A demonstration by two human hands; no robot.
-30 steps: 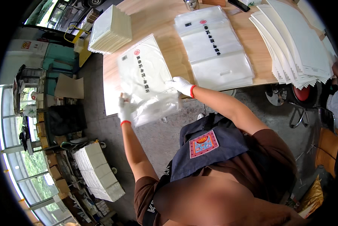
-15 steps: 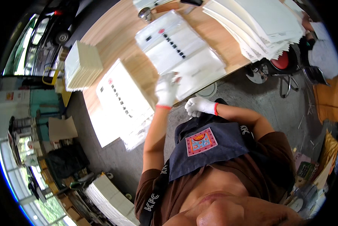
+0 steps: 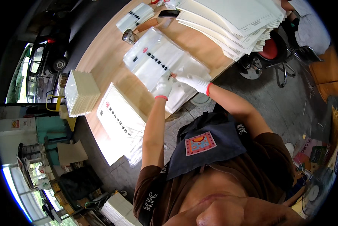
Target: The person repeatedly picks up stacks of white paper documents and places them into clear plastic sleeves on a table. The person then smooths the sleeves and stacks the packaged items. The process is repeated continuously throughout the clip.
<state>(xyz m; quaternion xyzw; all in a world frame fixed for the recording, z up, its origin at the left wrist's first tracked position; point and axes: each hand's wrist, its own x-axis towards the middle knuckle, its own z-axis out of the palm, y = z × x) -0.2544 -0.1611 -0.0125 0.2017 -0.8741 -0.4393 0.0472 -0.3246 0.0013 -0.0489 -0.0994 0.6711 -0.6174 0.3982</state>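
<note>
My left hand [image 3: 164, 86], in a white glove with a red cuff, is over the near part of a pile of clear plastic bags [image 3: 186, 56] printed with dark characters and a red mark. My right hand [image 3: 193, 81], gloved alike, reaches in from the right until its fingertips meet those of the left. Both hands' fingers are drawn together at the tips; what is between them is too small to make out. Left of my left arm, a white printed sheet or board [image 3: 114, 113] in clear plastic lies at the table edge, on more plastic film [image 3: 135, 152].
A thick stack of cream boards [image 3: 82, 94] stands at the table's left. Fanned white sheets [image 3: 229, 22] fill the far right. Behind the bags are a metal cup [image 3: 129, 36], a phone [image 3: 169, 14] and another bag pile [image 3: 135, 17]. A red-seated stool [image 3: 270, 49] stands beyond the right edge.
My right hand has moved from in front of my apron up and left to the bag pile, meeting the left hand. The left hand stays over the bags. The whole view has shifted slightly.
</note>
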